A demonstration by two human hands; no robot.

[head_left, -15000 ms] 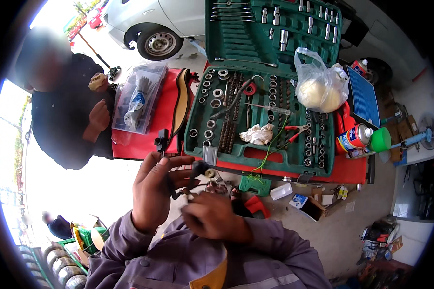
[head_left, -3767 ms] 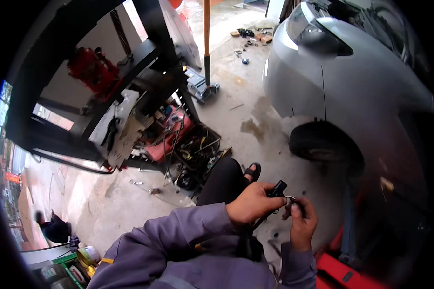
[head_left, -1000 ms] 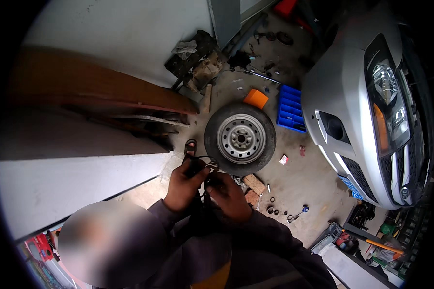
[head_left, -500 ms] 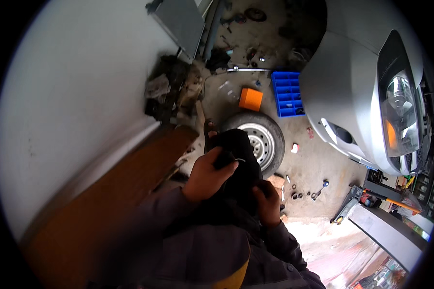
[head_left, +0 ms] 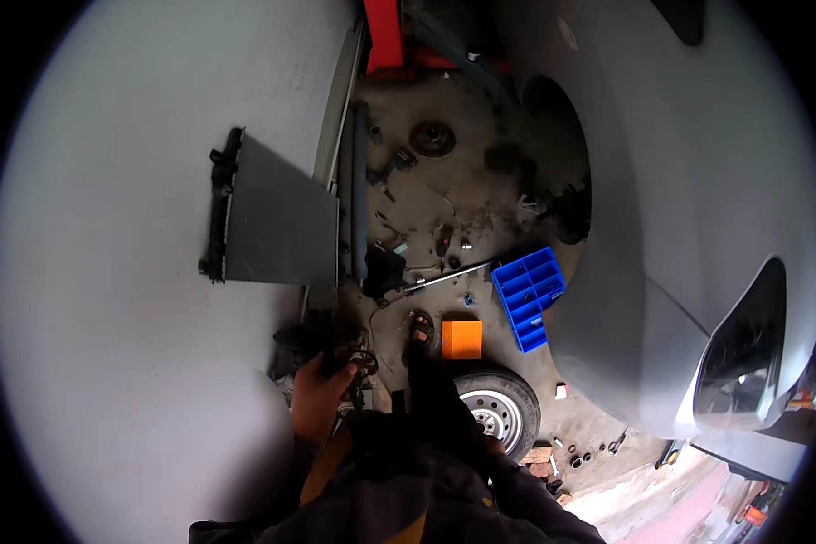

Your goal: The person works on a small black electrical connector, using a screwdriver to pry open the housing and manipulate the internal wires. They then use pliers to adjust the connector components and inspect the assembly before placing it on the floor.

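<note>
My left hand [head_left: 317, 397] is at the lower left, in front of a heap of dark, rusty metal parts [head_left: 301, 341] by the wall. Its fingers look curled with the thumb on top, and whatever they hold is too dark to make out. Only a bit of my right hand [head_left: 492, 445] shows, low beside my dark trouser leg; its fingers are hidden. Close to it, a tyre on a silver steel wheel [head_left: 517, 392] lies flat on the floor. My sandalled foot [head_left: 420, 331] stands next to an orange box [head_left: 461, 339].
A silver car [head_left: 626, 299] fills the right side. Beside it lies a blue compartment tray [head_left: 520, 299], touched by a long metal bar [head_left: 444, 276]. A radiator-like panel [head_left: 281, 218] leans at the white wall. Farther off are a brake disc [head_left: 432, 139] and a red post [head_left: 383, 36].
My view has swung forward and left, so the wheel, orange box and tray sit lower. My left hand has moved from over my leg to the metal parts by the wall.
</note>
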